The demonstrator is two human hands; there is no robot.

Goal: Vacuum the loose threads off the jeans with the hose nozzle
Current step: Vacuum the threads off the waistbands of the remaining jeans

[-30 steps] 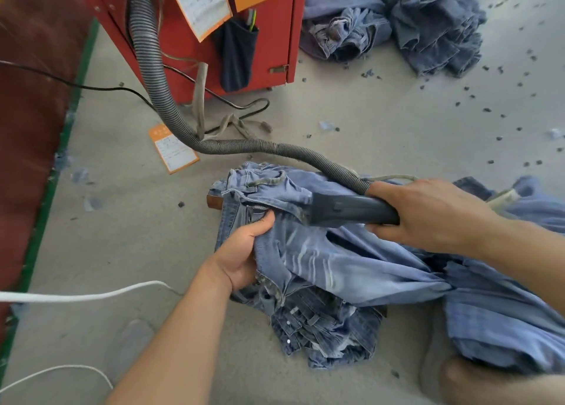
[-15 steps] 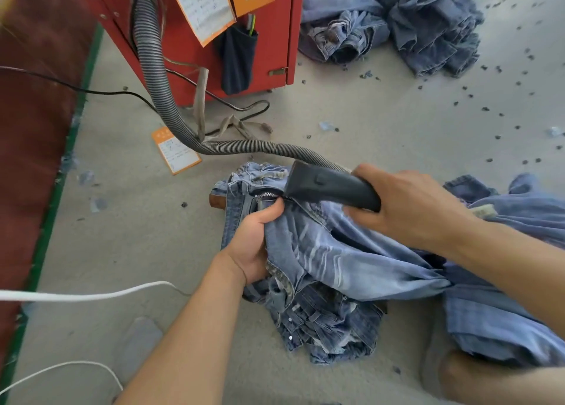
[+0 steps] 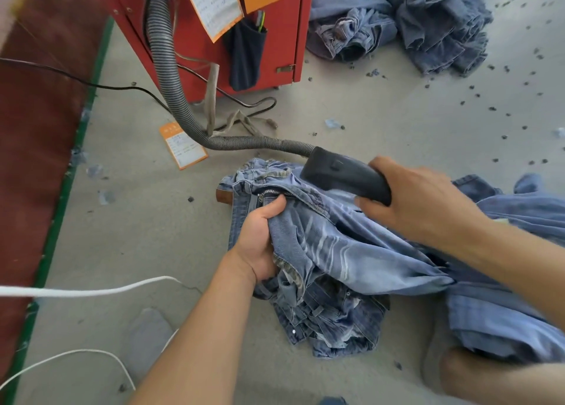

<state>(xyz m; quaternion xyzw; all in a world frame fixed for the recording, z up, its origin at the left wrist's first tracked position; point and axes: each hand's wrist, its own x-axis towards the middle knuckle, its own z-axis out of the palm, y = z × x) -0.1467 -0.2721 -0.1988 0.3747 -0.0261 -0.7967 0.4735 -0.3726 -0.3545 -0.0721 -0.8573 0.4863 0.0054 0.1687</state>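
The right hand (image 3: pixel 419 199) grips the dark plastic hose nozzle (image 3: pixel 342 175) over faded blue denim jeans (image 3: pixel 330 245) (zip showing), which the left hand (image 3: pixel 260 239) clutches.

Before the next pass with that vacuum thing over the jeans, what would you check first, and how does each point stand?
1. Right hand holds the nozzle firmly: ok.
2. Left hand grips the jeans near the zipper: ok.
3. Nozzle mouth on the denim at the waistband: ok.
4. Hose free of kinks back to the red cabinet: ok.
5. Suction running: cannot tell.
6. Loose threads left on the fabric: cannot tell.
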